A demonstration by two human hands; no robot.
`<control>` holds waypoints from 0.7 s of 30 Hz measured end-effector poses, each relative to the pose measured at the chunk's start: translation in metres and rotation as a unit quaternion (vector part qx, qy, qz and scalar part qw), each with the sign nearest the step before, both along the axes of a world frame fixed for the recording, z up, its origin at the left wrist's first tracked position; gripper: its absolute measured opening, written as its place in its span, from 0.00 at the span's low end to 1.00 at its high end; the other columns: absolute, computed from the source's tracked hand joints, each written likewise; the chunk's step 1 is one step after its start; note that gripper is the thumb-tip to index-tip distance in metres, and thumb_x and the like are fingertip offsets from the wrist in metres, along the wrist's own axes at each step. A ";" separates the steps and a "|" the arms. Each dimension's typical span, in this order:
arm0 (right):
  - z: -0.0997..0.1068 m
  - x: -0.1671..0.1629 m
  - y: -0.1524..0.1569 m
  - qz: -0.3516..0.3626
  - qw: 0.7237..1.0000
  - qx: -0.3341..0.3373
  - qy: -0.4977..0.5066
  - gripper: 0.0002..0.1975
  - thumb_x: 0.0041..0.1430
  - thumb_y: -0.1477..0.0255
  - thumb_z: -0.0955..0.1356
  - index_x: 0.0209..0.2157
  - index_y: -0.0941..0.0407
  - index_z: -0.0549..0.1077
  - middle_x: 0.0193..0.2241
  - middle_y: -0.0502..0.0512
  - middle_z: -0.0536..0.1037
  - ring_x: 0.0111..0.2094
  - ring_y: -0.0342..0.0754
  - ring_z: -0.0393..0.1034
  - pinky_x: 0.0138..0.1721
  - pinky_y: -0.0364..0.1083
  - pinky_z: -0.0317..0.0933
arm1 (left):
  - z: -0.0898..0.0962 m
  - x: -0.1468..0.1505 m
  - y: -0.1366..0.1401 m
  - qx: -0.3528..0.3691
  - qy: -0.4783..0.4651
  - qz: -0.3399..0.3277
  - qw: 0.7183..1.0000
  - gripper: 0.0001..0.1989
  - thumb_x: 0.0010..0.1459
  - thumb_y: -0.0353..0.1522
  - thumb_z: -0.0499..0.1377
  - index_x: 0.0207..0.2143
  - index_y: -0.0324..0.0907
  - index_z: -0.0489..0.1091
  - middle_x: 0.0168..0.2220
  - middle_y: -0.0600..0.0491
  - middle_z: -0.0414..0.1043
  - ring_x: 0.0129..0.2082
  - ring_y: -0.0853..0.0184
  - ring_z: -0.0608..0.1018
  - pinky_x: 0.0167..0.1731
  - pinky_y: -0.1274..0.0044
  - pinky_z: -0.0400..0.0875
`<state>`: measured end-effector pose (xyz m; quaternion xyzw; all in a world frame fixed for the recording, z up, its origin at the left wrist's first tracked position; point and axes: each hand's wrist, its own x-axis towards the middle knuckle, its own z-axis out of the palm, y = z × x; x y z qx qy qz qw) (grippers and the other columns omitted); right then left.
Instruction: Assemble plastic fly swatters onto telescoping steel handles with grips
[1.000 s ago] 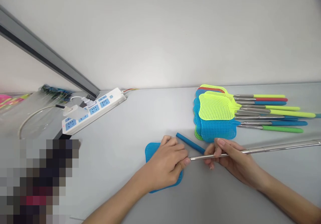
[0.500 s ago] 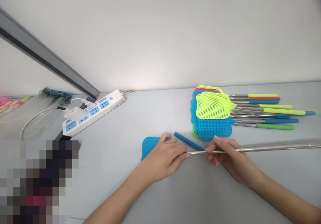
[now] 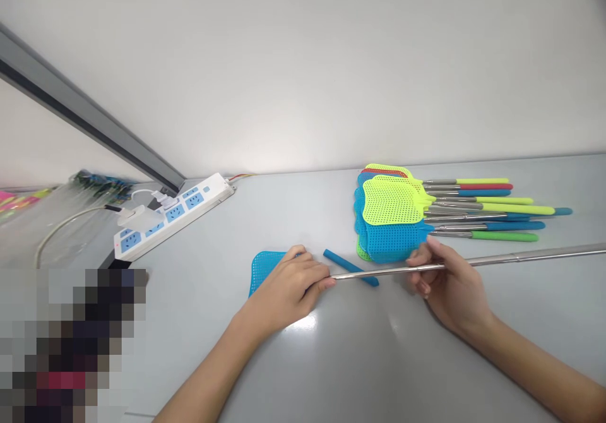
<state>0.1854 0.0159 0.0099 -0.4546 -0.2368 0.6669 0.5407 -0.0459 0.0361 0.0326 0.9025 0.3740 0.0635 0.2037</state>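
My left hand [image 3: 296,287] is closed around the neck of a blue fly swatter [image 3: 266,270], covering part of its mesh head. A thin metal telescopic rod [image 3: 374,273] runs from that hand to the right, out of the picture. My right hand [image 3: 447,284] has its thumb and fingers closed around the rod further along. Beneath the rod, a loose blue tube [image 3: 348,266], like a handle grip, lies slantwise on the table between my hands.
Beyond my right hand lies a pile of fly swatters [image 3: 392,205] with yellow, blue, red and green parts. A white power strip [image 3: 173,218] with plugs and cables sits at the left. Clear plastic packaging [image 3: 61,221] is behind it, beside a grey metal post [image 3: 89,110].
My right hand has slid rightward along the rod, further from my left hand. The rod now crosses over the loose blue tube. The whole view has shifted slightly.
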 end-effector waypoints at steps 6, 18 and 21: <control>-0.001 0.004 0.004 -0.068 0.998 0.010 -0.006 0.19 0.52 0.64 0.61 0.12 0.56 0.65 0.09 0.49 0.61 0.10 0.38 0.50 0.12 0.41 0.41 | 0.004 -0.008 0.003 -0.001 0.000 0.006 1.000 0.14 0.59 0.32 0.42 0.22 0.41 0.58 0.20 0.58 0.57 0.22 0.73 0.60 0.38 0.74 0.55; -0.001 0.003 0.006 -0.019 0.994 0.000 -0.107 0.15 0.51 0.66 0.64 0.15 0.58 0.62 0.08 0.47 0.60 0.11 0.36 0.47 0.14 0.40 0.42 | 0.000 -0.005 -0.004 -0.043 -0.009 0.019 0.999 0.14 0.59 0.32 0.41 0.22 0.41 0.55 0.20 0.57 0.57 0.25 0.71 0.62 0.33 0.75 0.58; 0.000 0.003 0.005 -0.021 0.993 0.001 -0.114 0.15 0.51 0.67 0.64 0.14 0.58 0.62 0.08 0.48 0.61 0.11 0.36 0.46 0.14 0.41 0.42 | 0.001 -0.003 -0.004 -0.047 -0.011 0.017 0.999 0.14 0.59 0.31 0.41 0.21 0.41 0.54 0.20 0.57 0.57 0.24 0.71 0.62 0.33 0.75 0.58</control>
